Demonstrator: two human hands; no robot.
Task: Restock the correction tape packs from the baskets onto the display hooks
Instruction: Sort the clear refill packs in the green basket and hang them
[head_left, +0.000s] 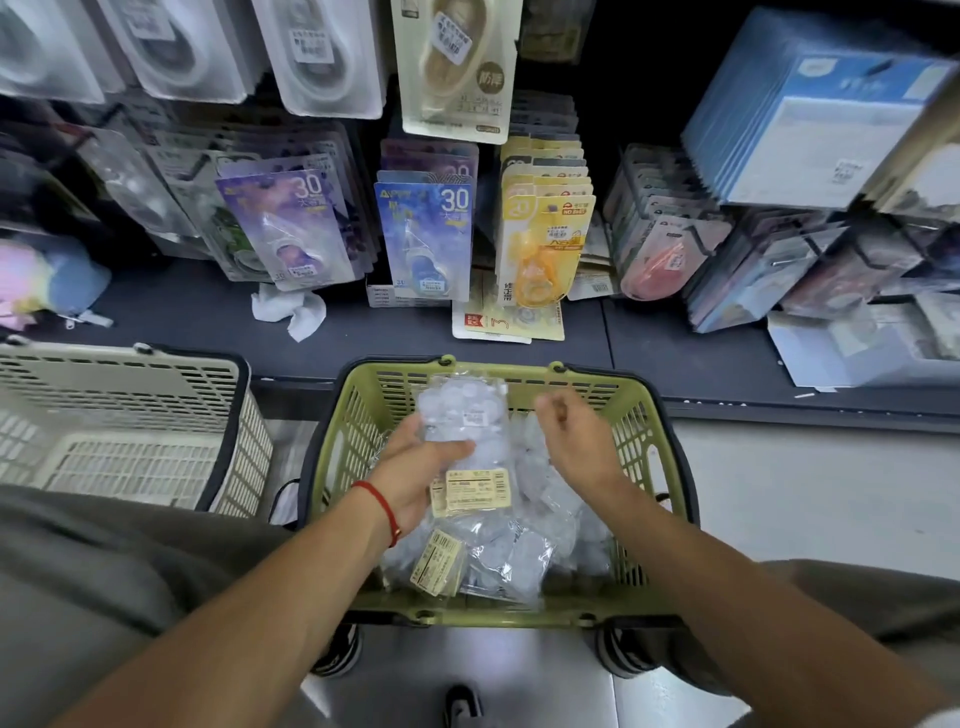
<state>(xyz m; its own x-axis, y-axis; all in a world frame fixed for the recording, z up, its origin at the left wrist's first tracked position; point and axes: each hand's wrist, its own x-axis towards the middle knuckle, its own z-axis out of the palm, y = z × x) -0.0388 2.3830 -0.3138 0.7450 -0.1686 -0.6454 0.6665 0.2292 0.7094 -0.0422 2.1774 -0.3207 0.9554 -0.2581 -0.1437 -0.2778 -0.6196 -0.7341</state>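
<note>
Dark shelf (182, 317) beyond both hands, hung packs (423, 239) above, crumpled tissue (288, 312) on it. Left hand (415, 467) gripping clear correction tape pack (465, 447) over green basket (660, 447); right hand (576, 436) loosely curled, holding nothing. White basket (130, 415) left of both.

- There is a single wide-angle view, taken from the person's head.
- It looks forward and steeply down, over both forearms, into a green basket (660, 467) close below.
- The display hooks' hanging packs (423, 239) fill the upper frame, near ahead.
- Straight lines bow toward the frame's edges.
</note>
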